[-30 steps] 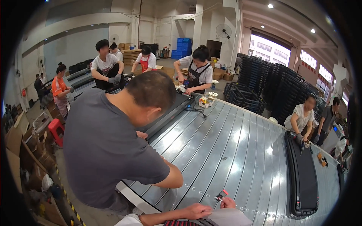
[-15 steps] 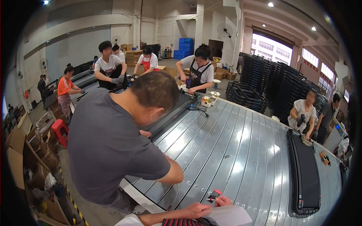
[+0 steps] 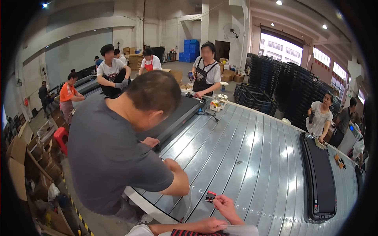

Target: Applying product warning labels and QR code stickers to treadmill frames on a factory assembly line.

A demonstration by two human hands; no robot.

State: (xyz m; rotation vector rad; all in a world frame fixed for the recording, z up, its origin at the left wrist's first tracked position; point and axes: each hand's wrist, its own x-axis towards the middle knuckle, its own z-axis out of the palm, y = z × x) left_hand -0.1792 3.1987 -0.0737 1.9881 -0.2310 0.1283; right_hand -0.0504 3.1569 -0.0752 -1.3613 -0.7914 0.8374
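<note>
My right hand pinches a small red-and-black label by its edge, held out above the metal slats. Closer to me, my left hand is closed at the edge of a white sheet, which lies partly across my right forearm. Its fingertips are curled, and the sheet runs out of the picture at the bottom. Below the left hand shows a piece of red-and-black striped cloth.
A co-worker in a grey shirt bends over a long black treadmill-like deck at my left. Another black deck lies on the slatted metal table at right. Stacked black frames and other workers stand beyond.
My right hand has moved up and left with the label, away from my left hand. The co-worker with the apron has straightened up, and the one at far right has turned their head.
</note>
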